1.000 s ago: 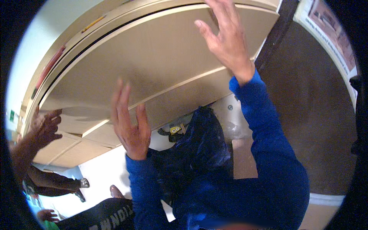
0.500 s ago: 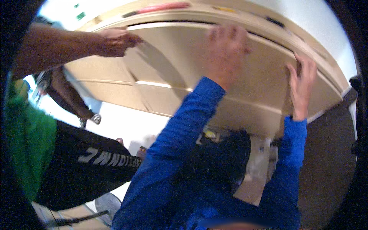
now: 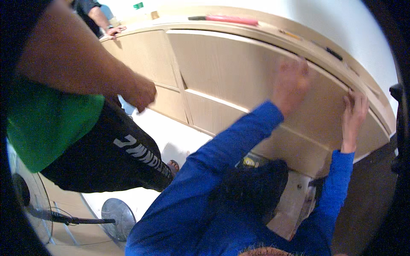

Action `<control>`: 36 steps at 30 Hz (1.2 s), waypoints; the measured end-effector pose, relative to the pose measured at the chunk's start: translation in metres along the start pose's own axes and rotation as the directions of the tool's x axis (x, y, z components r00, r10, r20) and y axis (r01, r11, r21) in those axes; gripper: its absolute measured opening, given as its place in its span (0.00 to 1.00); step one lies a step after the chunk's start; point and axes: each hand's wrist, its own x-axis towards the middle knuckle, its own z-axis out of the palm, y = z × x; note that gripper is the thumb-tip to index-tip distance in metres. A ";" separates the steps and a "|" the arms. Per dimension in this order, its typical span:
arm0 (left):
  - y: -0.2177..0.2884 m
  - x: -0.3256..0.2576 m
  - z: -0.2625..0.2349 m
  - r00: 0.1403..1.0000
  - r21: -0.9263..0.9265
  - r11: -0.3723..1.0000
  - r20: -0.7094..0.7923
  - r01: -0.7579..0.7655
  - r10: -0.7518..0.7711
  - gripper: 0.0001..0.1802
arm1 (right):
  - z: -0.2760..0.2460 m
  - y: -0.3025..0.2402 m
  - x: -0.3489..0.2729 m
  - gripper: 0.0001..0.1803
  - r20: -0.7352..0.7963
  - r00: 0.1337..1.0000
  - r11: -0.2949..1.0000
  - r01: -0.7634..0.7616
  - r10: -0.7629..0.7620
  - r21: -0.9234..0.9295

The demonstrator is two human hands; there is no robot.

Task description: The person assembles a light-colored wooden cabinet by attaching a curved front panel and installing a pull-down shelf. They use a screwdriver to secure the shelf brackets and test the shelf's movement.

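Note:
A long light-wood cabinet front (image 3: 222, 62) curves across the view, with a dark gap under the counter's lip. My left hand (image 3: 292, 85) is at the upper edge of this panel, its fingers smeared by motion. Farther right, my right hand (image 3: 354, 117) rests against the same panel, with its fingers stretched up to the top edge. Below the upper panel runs a lower panel (image 3: 218, 104), partly hidden behind my left sleeve. Nothing shows in my right palm.
On the countertop lie a red tool with a black end (image 3: 232, 19), a yellow pencil-like stick (image 3: 290, 34) and a black-handled item (image 3: 333, 53). A co-worker's hand (image 3: 143, 94) hangs at left, near a standing fan's base (image 3: 118, 219). Another person's hand (image 3: 113, 32) touches the counter's far end.
The view has shifted, so the cabinet and my hands appear farther right. The co-worker's pointing hand has withdrawn from the panel and lowered. Both my hands stay along the panel's top edge.

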 end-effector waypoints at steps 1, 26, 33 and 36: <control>0.005 -0.013 -0.004 0.983 0.053 0.985 -0.076 -0.166 0.170 0.14 | -0.001 0.000 0.003 0.16 0.003 1.000 1.000 -0.008 0.008 -0.018; -0.091 0.027 0.011 0.980 -0.012 0.994 0.168 0.112 -0.108 0.52 | 0.037 0.029 0.034 0.44 0.013 0.995 0.975 0.104 -0.103 -0.195; -0.087 0.022 -0.005 0.997 -0.187 0.979 0.019 0.078 -0.075 0.46 | 0.030 0.049 0.037 0.39 0.199 0.973 0.964 0.162 -0.120 -0.212; -0.071 -0.022 -0.011 0.979 -0.131 0.971 0.055 0.202 -0.196 0.47 | 0.031 0.054 0.042 0.38 0.214 0.965 0.956 0.195 -0.149 -0.218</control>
